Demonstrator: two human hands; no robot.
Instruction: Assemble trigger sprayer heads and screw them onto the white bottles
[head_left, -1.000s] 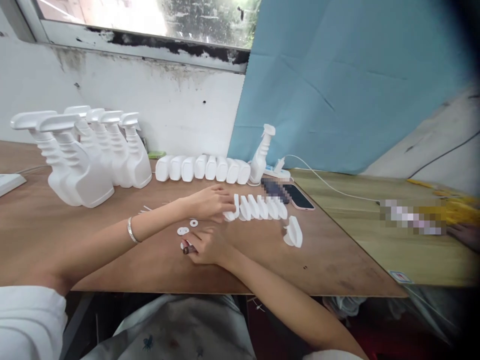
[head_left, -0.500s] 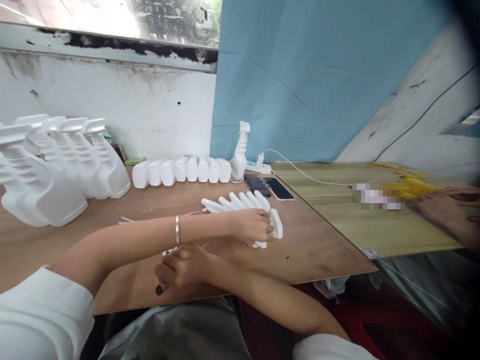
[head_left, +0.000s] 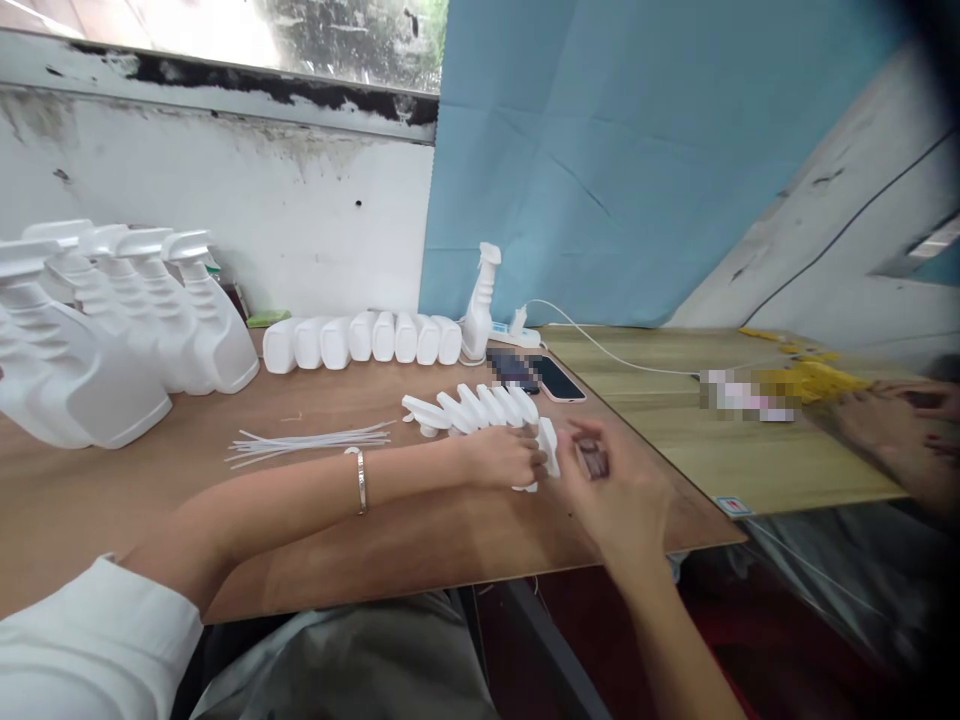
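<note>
My left hand (head_left: 506, 460) is closed at the near right end of a slanted row of white spray trigger heads (head_left: 469, 408). Its fingers wrap over one head, most of which they hide; a white end shows beneath them. Just right of the row, my right hand (head_left: 626, 495) is raised over the table edge. Its fingers are curled and blurred, with something dark brown among them that I cannot make out. Thin white dip tubes (head_left: 307, 442) lie in a loose bundle beyond my left forearm.
White spray bottles (head_left: 124, 350) stand at the left. Several white containers (head_left: 360, 340) line the wall beside one upright spray bottle (head_left: 480, 305). Phones (head_left: 559, 380) and a power strip (head_left: 517, 335) lie behind the heads. Another person's hands (head_left: 892, 425) handle yellow material (head_left: 814, 380) at right.
My right hand has swung from beneath my left forearm over to the right, beside the spray heads. The tube bundle has come into view. My left hand stays at the row.
</note>
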